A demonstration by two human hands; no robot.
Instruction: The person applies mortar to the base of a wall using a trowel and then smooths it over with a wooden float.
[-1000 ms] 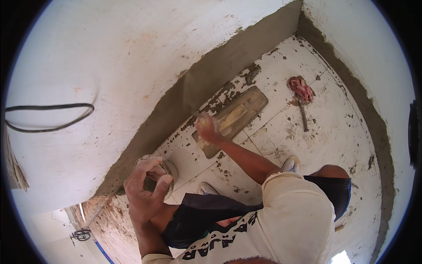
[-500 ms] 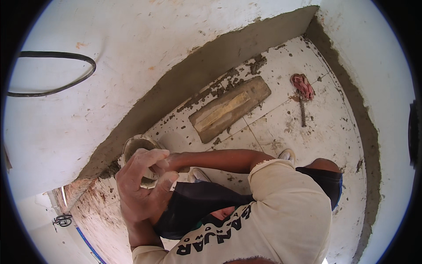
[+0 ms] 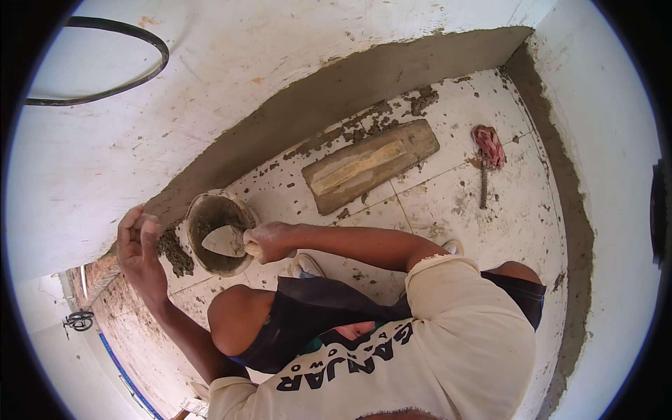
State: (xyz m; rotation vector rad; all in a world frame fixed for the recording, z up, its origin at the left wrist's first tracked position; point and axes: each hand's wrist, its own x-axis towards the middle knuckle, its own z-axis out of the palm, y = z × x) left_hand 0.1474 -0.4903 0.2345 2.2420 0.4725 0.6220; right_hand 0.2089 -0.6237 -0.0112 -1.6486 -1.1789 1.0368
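Observation:
My right hand [image 3: 271, 242] is wrapped round the handle of a trowel. The trowel's pale, mortar-smeared blade [image 3: 224, 241] reaches over the mouth of a bucket [image 3: 198, 210], whose inside is coated with grey mortar. To the bucket's left, my left hand [image 3: 138, 253] is raised beside the wall, dusty, its thumb and fingers apart and holding nothing. A heap of wet mortar [image 3: 176, 257] lies on the floor between that hand and the bucket.
A wooden float [image 3: 413, 145] rests on the mortar-spattered tiles near the grey plaster band [image 3: 301, 115] along the wall. Farther right lie a crumpled red cloth [image 3: 488, 145] and a short metal bar [image 3: 483, 187]. A black cable [image 3: 133, 29] loops at upper left.
My left hand has moved left and away from over the bucket, toward the wall. The bucket's mouth and the trowel, hidden earlier behind that hand, now show.

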